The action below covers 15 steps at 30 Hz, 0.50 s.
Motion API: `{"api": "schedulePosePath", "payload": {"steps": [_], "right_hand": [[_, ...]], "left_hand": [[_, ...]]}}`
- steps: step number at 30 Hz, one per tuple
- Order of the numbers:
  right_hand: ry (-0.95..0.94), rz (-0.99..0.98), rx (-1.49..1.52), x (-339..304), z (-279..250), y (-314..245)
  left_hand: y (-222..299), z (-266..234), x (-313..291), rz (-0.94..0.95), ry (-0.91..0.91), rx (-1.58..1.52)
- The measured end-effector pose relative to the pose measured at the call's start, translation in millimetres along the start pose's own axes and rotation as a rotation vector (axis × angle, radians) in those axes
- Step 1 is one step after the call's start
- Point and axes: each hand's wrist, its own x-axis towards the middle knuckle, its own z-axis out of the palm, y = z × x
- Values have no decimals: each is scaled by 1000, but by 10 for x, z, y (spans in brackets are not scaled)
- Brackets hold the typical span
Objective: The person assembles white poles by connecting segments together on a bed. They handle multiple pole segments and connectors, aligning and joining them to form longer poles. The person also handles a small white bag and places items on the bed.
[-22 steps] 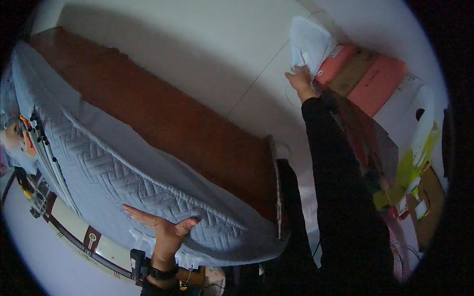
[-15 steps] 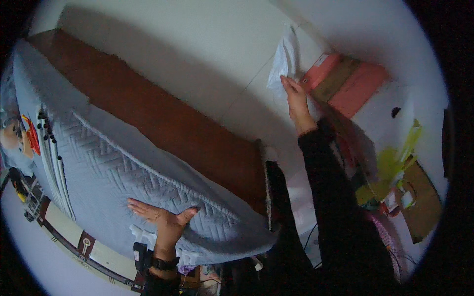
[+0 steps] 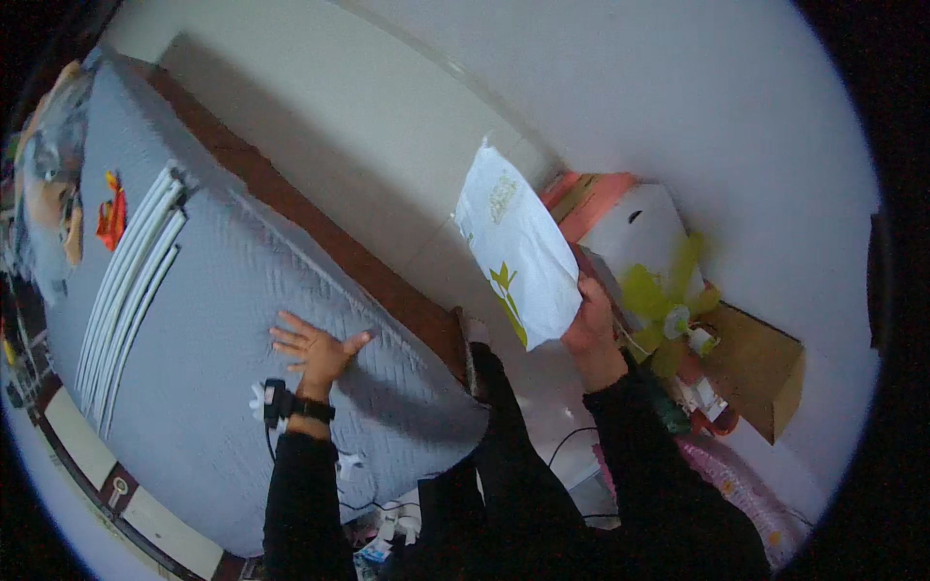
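My right hand (image 3: 591, 329) is closed on the lower right edge of a flat white bag (image 3: 513, 247) with a green printed figure. The bag is raised at a slant above the floor, to the right of the bed. My left hand (image 3: 315, 353) lies with fingers spread on the grey quilted bed cover (image 3: 223, 387), holding nothing. A black strap with a small dark device sits on that wrist. Several white tubes (image 3: 136, 300) lie side by side on the cover, to the left. Beyond them is a crumpled orange-red item (image 3: 111, 215). A small white plastic piece (image 3: 349, 463) rests near my left forearm.
At the right stand a pink-red box (image 3: 610, 189), a white box (image 3: 635, 228), a fan with yellow-green blades (image 3: 668, 300) and an open cardboard box (image 3: 765, 363). A pink patterned wrap (image 3: 731, 479) lies nearer. The bed's brown side (image 3: 320, 228) faces the pale floor.
My right hand has lifted the white bag from near the pink-red box and brought it closer, so its printed side shows. My left hand stays on the cover, fingers now wider. The view has shifted.
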Motion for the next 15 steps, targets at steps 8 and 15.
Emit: {"api": "schedulePosePath", "payload": {"steps": [8, 15], "right_hand": [[277, 201, 55, -1645, 652, 347], [79, 422, 5, -3095, 712, 1188]], "left_hand": [[123, -401, -1490, 685, -225, -676], [-739, -821, -3336, 355, -763, -1435]]}}
